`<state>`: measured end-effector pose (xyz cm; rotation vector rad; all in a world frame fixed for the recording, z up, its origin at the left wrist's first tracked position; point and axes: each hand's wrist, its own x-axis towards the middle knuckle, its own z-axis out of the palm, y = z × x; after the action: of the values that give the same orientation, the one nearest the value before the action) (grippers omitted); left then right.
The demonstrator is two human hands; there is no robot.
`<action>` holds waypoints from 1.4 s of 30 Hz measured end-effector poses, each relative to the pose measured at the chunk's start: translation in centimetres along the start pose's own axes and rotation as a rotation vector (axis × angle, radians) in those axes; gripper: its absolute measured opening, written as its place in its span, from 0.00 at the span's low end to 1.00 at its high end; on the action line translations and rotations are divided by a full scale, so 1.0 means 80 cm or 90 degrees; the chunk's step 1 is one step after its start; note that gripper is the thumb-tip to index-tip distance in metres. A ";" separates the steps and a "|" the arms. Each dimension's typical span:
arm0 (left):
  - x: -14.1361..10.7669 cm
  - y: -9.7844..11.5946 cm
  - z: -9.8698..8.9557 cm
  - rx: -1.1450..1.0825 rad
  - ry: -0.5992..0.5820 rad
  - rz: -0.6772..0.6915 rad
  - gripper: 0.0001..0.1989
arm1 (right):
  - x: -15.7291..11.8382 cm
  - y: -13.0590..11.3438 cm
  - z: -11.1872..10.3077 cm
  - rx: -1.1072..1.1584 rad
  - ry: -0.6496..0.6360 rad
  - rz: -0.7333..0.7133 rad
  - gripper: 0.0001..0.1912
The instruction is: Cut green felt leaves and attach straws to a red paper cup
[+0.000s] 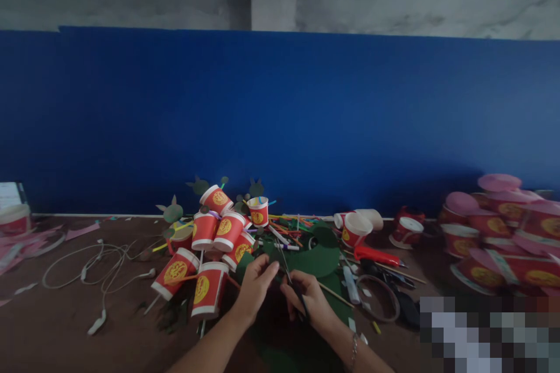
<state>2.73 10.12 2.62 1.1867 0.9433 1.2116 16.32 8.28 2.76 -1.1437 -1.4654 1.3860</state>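
My right hand (pixel 312 301) is closed around the dark handles of a pair of scissors (pixel 285 265), whose blades point away from me and up. Beside the blades, my left hand (pixel 256 290) pinches a piece of dark green paper (pixel 275 254), partly hidden by the thumb and fingers. More dark green paper (pixel 321 259) lies under and behind both hands. Left of my left hand, red and white paper cups (pixel 210 288) lie in a pile, several with sticks and coloured strips attached. Small green animal-head cutouts (pixel 172 211) stick out from the pile.
White earphones (pixel 83 271) lie tangled at left. Coloured strips and pens (pixel 284 239) are heaped behind my hands. To the right are a red cutter (pixel 378 255), a glue stick (pixel 350 284), a tape roll (pixel 380 297) and stacked pink-topped cups (pixel 494 221). A blue panel (pixel 280 122) borders the back.
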 end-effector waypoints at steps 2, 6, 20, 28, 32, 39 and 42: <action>-0.001 0.003 0.000 -0.006 -0.015 0.001 0.14 | 0.000 0.001 0.000 -0.002 -0.012 0.008 0.20; 0.000 0.006 -0.003 -0.015 -0.056 0.000 0.11 | 0.001 0.002 -0.001 0.009 -0.021 0.002 0.20; 0.004 0.007 -0.008 0.001 -0.022 -0.001 0.11 | 0.000 0.002 -0.002 -0.015 -0.007 0.004 0.20; 0.005 -0.001 -0.006 0.066 0.059 0.017 0.18 | 0.001 0.003 -0.001 0.007 -0.007 -0.003 0.21; 0.004 -0.001 -0.005 0.099 0.076 0.036 0.19 | 0.001 0.003 0.000 0.005 -0.017 -0.007 0.22; 0.001 -0.001 -0.004 0.127 0.067 0.044 0.20 | 0.002 0.006 -0.001 0.009 -0.014 -0.011 0.20; 0.001 0.000 -0.004 0.131 0.064 0.047 0.19 | 0.002 0.004 -0.001 0.010 -0.016 -0.007 0.20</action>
<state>2.42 10.26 2.56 1.3427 1.1289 1.2651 16.38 8.44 2.42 -1.1101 -1.4736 1.4067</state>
